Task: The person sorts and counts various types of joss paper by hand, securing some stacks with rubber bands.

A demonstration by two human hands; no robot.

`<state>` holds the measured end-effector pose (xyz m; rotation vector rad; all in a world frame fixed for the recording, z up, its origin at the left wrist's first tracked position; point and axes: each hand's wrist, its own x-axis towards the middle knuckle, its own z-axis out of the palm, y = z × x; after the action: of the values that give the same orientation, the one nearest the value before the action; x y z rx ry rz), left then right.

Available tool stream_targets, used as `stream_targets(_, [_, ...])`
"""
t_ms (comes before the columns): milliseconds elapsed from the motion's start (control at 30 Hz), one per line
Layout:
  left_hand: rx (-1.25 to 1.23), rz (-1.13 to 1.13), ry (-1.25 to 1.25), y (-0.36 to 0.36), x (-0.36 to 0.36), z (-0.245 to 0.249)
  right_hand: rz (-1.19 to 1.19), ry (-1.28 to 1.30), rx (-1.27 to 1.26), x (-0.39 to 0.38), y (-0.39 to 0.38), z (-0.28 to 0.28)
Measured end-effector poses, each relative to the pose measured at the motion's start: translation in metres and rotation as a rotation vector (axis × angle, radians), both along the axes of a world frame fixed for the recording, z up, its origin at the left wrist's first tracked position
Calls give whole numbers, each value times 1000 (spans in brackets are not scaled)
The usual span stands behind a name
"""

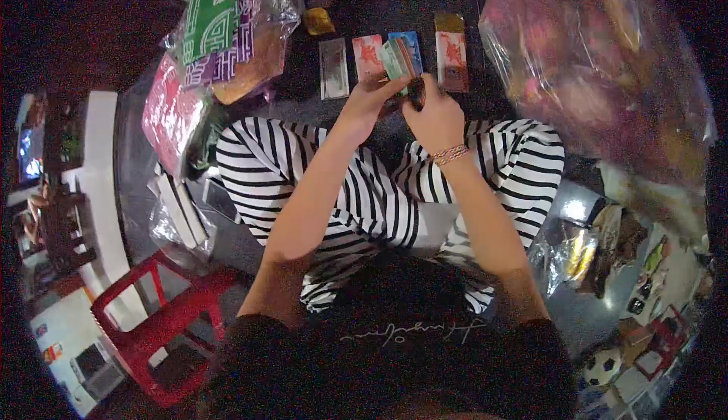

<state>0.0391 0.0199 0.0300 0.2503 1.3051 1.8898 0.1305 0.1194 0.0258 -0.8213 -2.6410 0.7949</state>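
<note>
Your black shirt (387,363), with pale looping script, is nearest. Past your striped trousers (265,155), bare dark floor (296,113) separates the grey pile (334,71) from your left knee; a gap splits the blue pile (414,45) from the right red pile (453,64). Your left hand (369,104) pinches thin, flat green slips (393,59), fanned, red-edged, above the row. Your right hand (437,117) curls beside them, its grip unclear. Crinkled, glossy plastic (584,56) bulges rightward.

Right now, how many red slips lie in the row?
2: left red slip between the grey slip and blue slip, right red slip at the row's right end. More may hide underneath.
</note>
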Motion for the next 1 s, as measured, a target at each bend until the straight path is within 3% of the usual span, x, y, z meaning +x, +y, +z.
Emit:
stream_targets(133, [-84,-62,23,-1,-13,-13,78,15,-121,0,6,7])
stream_targets(233, [11,-83,-63,-1,-17,-20,160,133,-165,1,16,3])
stream_targets(533, [108,-88,-171,-1,-13,-9,184,77,-498,6,35,1])
stream_targets(1000, [96,-41,-203,-1,-16,-9,176,123,-513,7,39,3])
